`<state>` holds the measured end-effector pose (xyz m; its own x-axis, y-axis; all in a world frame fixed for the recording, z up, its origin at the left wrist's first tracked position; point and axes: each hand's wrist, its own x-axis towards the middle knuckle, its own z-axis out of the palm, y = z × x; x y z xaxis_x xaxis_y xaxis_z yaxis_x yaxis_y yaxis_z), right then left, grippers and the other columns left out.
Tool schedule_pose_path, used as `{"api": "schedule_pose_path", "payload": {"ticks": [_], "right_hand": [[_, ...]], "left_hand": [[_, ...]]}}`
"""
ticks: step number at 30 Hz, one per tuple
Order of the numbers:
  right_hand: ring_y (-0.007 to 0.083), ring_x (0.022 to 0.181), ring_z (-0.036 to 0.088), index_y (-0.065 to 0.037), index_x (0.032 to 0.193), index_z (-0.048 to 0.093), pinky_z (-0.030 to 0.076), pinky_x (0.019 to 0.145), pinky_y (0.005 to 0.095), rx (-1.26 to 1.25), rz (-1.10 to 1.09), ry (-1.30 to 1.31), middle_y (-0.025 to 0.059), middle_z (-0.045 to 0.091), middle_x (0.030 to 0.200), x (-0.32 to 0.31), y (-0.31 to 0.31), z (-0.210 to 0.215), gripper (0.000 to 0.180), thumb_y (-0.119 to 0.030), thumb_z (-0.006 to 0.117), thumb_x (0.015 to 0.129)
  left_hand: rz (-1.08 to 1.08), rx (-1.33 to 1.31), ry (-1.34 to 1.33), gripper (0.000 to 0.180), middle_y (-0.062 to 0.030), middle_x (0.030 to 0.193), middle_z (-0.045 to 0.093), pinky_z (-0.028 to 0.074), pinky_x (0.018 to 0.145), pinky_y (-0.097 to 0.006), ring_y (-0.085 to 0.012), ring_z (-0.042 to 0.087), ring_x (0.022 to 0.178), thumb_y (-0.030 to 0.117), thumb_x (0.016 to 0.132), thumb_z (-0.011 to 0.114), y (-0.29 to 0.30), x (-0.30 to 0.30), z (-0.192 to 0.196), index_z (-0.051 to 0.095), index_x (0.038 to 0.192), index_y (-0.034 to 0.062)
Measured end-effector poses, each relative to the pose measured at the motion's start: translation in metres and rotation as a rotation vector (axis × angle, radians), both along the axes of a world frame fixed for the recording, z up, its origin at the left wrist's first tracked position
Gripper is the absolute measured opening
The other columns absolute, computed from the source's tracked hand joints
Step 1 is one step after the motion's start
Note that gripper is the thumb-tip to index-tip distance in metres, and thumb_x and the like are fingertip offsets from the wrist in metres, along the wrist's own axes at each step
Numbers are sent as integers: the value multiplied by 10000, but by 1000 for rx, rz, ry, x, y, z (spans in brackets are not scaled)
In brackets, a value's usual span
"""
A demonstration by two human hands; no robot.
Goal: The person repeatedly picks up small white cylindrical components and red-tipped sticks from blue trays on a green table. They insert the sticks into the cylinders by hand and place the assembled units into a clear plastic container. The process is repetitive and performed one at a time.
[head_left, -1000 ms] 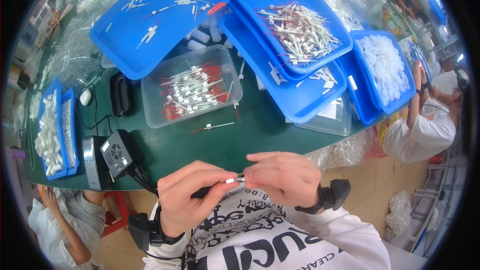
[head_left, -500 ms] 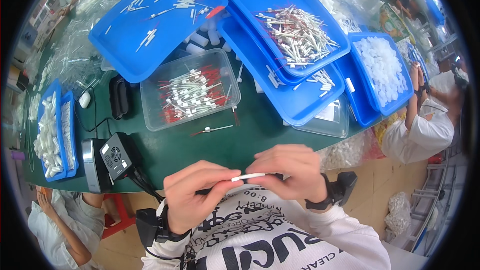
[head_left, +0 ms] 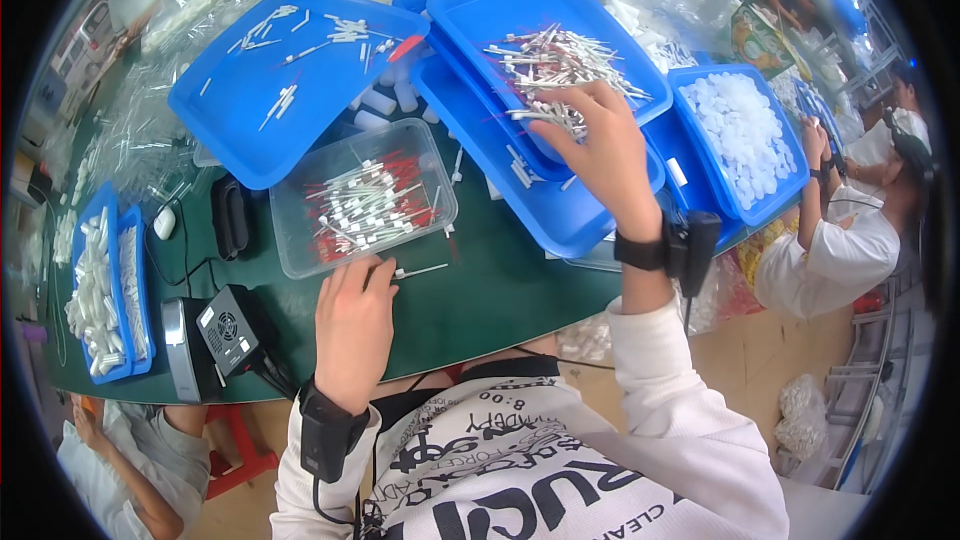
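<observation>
My right hand (head_left: 605, 150) hovers at the near edge of a blue tray (head_left: 480, 0) heaped with thin white sticks with red ends (head_left: 570, 65). Its thumb and forefinger are apart, with nothing visible between them. Stretched forward, my left hand (head_left: 355, 325) has its fingertips at the near rim of a clear plastic box (head_left: 282, 230). More white sticks with red ends (head_left: 365, 205) fill the middle of that box. Beside the left fingertips, one loose white stick (head_left: 425, 269) lies on the green table. My left thumb is hidden.
A blue tray with scattered white sticks (head_left: 240, 130) overlaps the box's far side. White pieces fill another blue tray (head_left: 745, 210) at right. A black box with a fan (head_left: 232, 328), a black case (head_left: 230, 215) and a mouse (head_left: 164, 222) stand at left. Other people sit at both sides.
My hands have parted from a shared hold on a white stick. The right reached forward to the heaped tray, the left forward to the clear box. Neither hand visibly holds that stick now.
</observation>
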<state>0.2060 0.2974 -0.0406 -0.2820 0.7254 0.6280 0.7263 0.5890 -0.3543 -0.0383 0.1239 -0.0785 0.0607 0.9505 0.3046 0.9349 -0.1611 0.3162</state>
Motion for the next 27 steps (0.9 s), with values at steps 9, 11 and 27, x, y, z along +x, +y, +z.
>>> {"api": "schedule_pose_path", "payload": {"ticks": [9, 11, 27], "right_hand": [[155, 632, 584, -59, 898, 721, 463, 583, 285, -223, -138, 343, 67, 672, 797, 47, -35, -25, 114, -84, 732, 788], [168, 626, 601, -47, 897, 727, 475, 583, 291, -290, -73, 232, 78, 686, 805, 48, -45, -31, 112, -70, 725, 787], [247, 707, 651, -101, 845, 729, 510, 620, 342, -227, 104, -298, 66, 663, 769, 40, -37, -22, 74, -111, 724, 772]], "left_hand": [[121, -207, -549, 101, -107, 876, 638, 497, 736, -305, -215, 652, 782, -37, 824, 640, -7, -1, 7, 602, 912, -7], [71, -258, -860, 153, -83, 847, 645, 501, 727, -284, -165, 652, 775, -61, 836, 633, -11, 0, 14, 580, 971, -11], [-57, -497, -1663, 164, -159, 930, 681, 517, 817, -365, -260, 669, 872, 25, 896, 616, -18, 6, 23, 621, 1042, -49]]}}
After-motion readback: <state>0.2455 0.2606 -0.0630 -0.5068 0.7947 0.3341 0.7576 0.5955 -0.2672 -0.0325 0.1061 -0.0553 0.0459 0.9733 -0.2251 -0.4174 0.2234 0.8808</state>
